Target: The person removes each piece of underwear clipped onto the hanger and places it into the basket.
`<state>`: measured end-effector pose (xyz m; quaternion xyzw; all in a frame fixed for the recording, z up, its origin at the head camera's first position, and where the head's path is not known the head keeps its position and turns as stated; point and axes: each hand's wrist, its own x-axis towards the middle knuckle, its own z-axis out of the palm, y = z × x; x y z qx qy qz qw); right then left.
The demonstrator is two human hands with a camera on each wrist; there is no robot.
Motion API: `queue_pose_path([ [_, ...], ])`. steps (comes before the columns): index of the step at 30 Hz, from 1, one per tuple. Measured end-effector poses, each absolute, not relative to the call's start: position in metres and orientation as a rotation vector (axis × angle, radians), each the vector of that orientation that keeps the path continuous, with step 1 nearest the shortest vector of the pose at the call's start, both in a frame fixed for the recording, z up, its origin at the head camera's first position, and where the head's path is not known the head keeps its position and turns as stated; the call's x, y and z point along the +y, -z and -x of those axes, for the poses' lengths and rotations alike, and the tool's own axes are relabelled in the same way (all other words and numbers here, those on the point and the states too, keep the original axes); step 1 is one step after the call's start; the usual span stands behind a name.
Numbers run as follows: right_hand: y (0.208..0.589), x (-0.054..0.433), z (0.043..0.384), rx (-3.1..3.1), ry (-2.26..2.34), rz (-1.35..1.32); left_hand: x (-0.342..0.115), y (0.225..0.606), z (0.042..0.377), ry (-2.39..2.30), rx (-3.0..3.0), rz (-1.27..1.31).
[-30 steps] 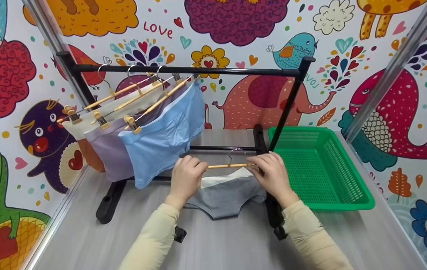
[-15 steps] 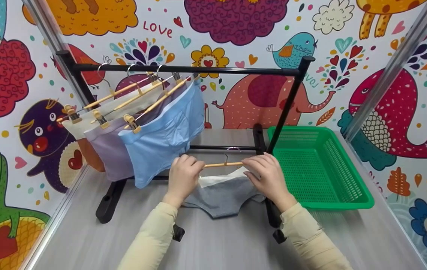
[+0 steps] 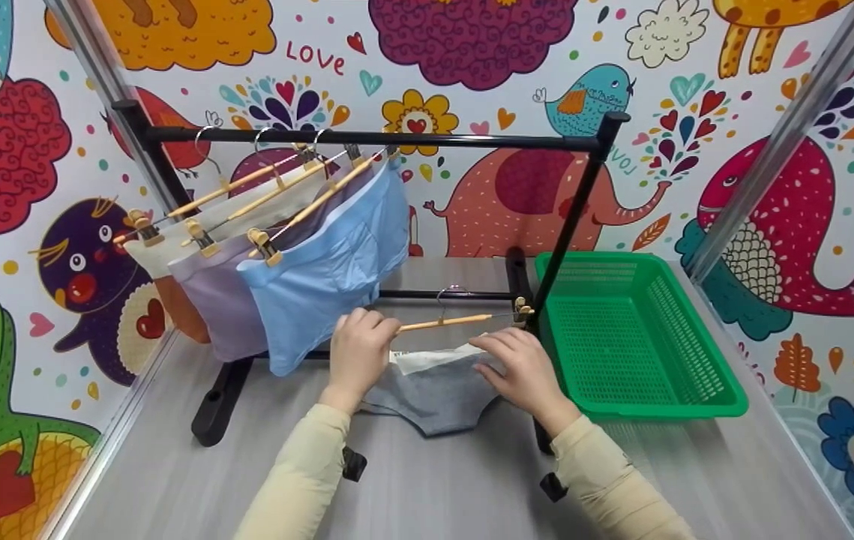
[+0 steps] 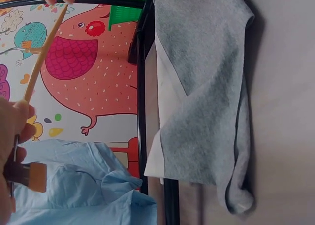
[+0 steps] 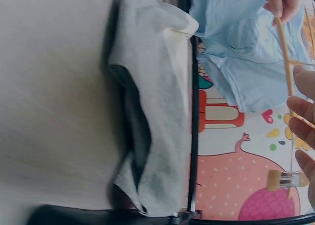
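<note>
My left hand [image 3: 359,352] grips the left end of a wooden clip hanger [image 3: 445,322], whose metal hook points up. Its right-hand clip [image 3: 522,311] is bare, as is the left one [image 4: 37,176] below my left fingers. My right hand [image 3: 520,371] is off the hanger, its fingers spread and apart in the right wrist view. It hovers by the right side of the grey underpants [image 3: 438,397], which lie on the table with a white waistband towards the rack; I cannot tell whether the fingertips touch them.
A black clothes rack [image 3: 471,142] stands behind the hands. On its left hang blue shorts-style underpants [image 3: 329,270], a mauve pair [image 3: 220,307] and a cream-and-brown pair [image 3: 183,304] on clip hangers. A green plastic basket [image 3: 730,375] sits to the right.
My right hand has let go of the hanger's right end and come down towards the grey underpants, uncovering the right clip. My left hand has shifted slightly left with the hanger.
</note>
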<state>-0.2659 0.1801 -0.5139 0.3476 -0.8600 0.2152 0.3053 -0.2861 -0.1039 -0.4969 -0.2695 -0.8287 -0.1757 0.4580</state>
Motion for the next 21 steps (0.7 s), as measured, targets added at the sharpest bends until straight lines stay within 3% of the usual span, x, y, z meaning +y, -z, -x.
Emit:
queue_pose_path([
  [21,0.556,0.156,0.263,-2.738,-0.49,-0.848,-0.108,0.501,0.287,0.424,-2.055,0.639],
])
